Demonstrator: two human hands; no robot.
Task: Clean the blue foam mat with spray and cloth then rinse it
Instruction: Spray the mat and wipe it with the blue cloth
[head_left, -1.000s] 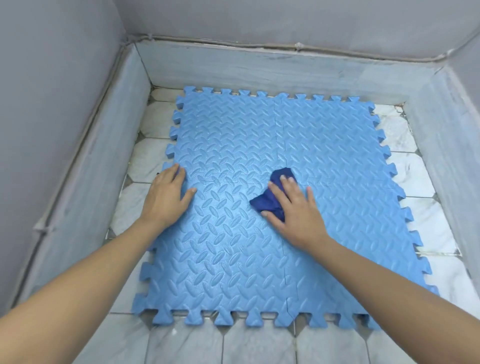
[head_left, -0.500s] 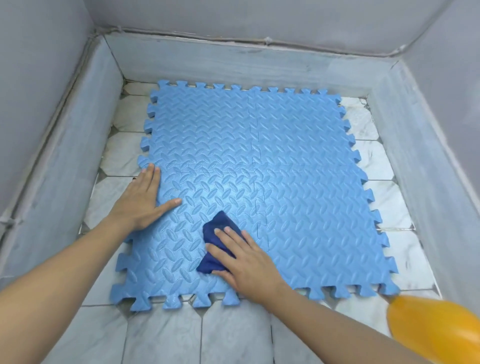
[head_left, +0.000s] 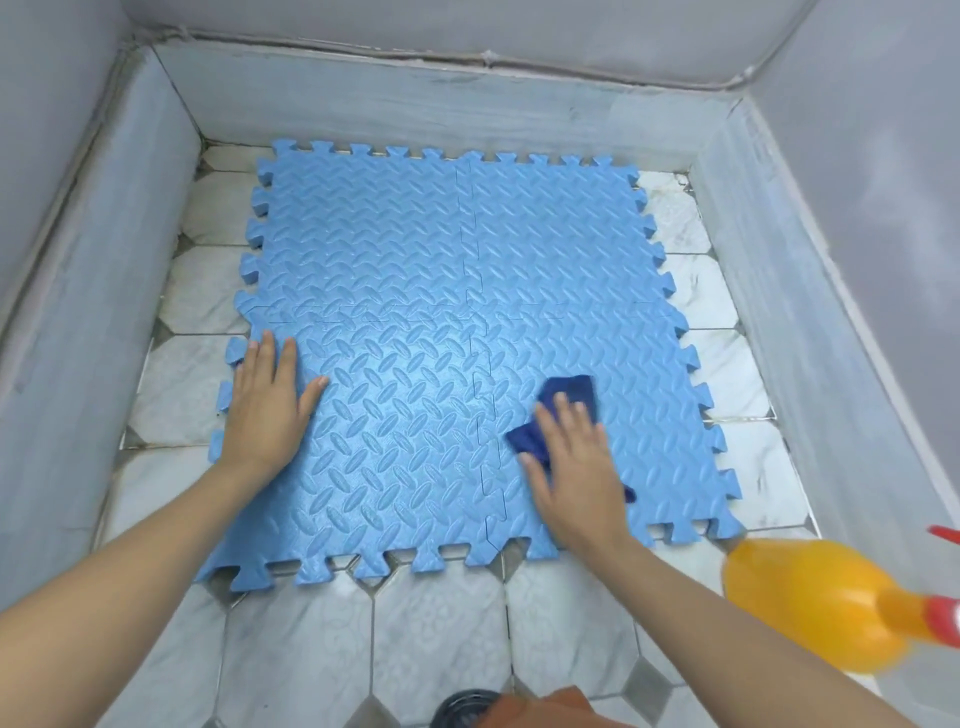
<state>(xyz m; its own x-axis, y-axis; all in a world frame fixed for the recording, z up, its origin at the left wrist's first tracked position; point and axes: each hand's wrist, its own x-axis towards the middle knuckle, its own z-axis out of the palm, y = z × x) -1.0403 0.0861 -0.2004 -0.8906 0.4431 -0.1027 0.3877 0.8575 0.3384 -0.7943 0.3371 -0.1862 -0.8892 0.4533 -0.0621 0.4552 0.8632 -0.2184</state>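
Note:
The blue foam mat (head_left: 415, 270), made of interlocked tiles with a ridged pattern, lies flat on the tiled floor. My left hand (head_left: 267, 405) rests flat on the mat's left edge, fingers together, holding nothing. My right hand (head_left: 574, 467) presses a dark blue cloth (head_left: 566, 392) onto the near right tile, palm down over it. An orange spray bottle (head_left: 810, 603) with a red nozzle stands on the floor at the near right, beside my right forearm.
A low grey marble kerb (head_left: 415, 104) and grey walls enclose the white tiled floor (head_left: 431, 634) on three sides. A dark round drain (head_left: 465, 709) sits at the bottom edge, next to an orange-brown piece of clothing (head_left: 550, 706).
My right hand slid the cloth from the mat's middle to the near left, then across to the near right tile. The view shifted, bringing the spray bottle into sight. My left hand stayed put.

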